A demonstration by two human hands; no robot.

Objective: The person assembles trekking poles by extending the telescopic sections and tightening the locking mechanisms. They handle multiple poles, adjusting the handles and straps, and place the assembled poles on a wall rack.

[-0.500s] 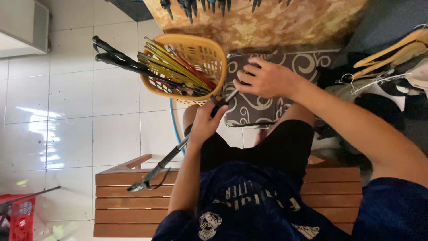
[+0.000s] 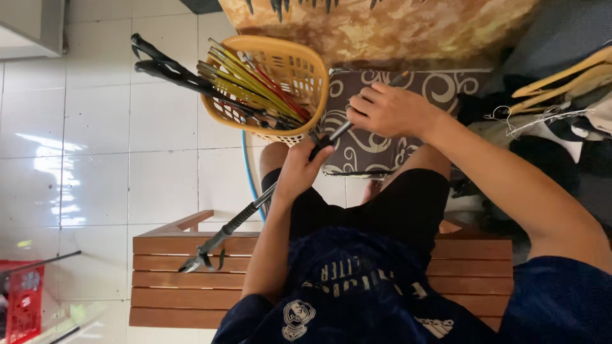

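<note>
Over a patterned cushion (image 2: 376, 143), both hands, left (image 2: 299, 172), right (image 2: 389, 111), gripping slim black metal rod (image 2: 245, 215).

Single head-worn view: looks steeply down, close over lap and bench (image 2: 191, 267), picture turned sideways; tiled floor (image 2: 95, 127) beyond.

Bright, sharp; glare on floor tiles (image 2: 51, 172)

Navy short-sleeved shirt (image 2: 357, 286) with pale emblem, black shorts (image 2: 395, 210).
</note>
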